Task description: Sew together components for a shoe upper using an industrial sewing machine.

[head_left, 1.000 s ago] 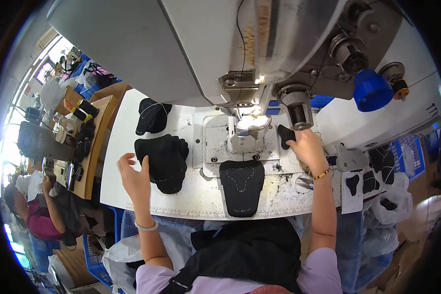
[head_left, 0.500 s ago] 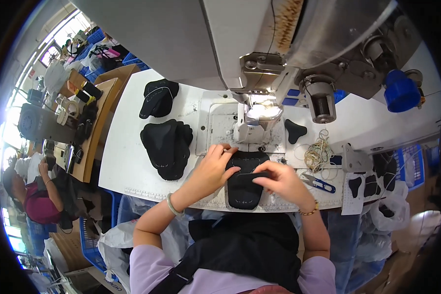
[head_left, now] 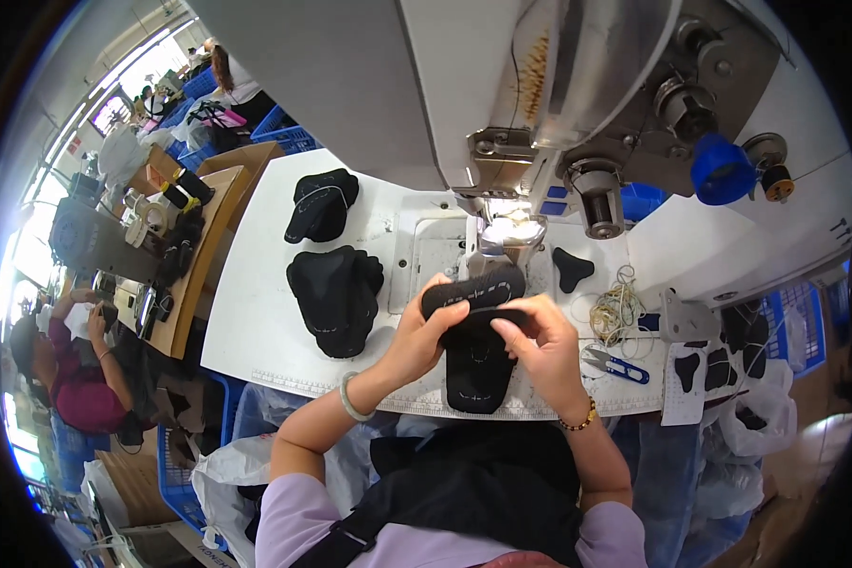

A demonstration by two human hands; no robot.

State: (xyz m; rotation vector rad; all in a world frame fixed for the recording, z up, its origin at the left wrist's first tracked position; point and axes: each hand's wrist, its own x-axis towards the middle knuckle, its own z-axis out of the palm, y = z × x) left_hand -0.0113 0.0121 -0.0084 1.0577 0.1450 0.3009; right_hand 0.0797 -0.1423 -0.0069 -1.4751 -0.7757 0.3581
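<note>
Both my hands hold a black fabric piece [head_left: 471, 295] with pale stitch marks, raised and bent just in front of the sewing machine's needle area [head_left: 511, 232]. My left hand [head_left: 420, 327] grips its left side, thumb on top. On the right, my right hand [head_left: 546, 343] pinches the edge between thumb and fingers, which are partly hidden. Beneath them another black padded piece [head_left: 480, 381] lies flat at the table's front edge; whether it joins the held one I cannot tell.
Two piles of black pieces, a near one [head_left: 334, 301] and a far one [head_left: 322, 204], lie left. To the right are a small three-lobed black piece [head_left: 572, 270], tangled thread [head_left: 618, 310] and blue-handled thread snips [head_left: 619, 365]. A co-worker [head_left: 90, 388] sits far left.
My hands have lifted and bent the black fabric piece off the table, its stitched edge turned up. My right hand has tilted more upright. The view has shifted slightly.
</note>
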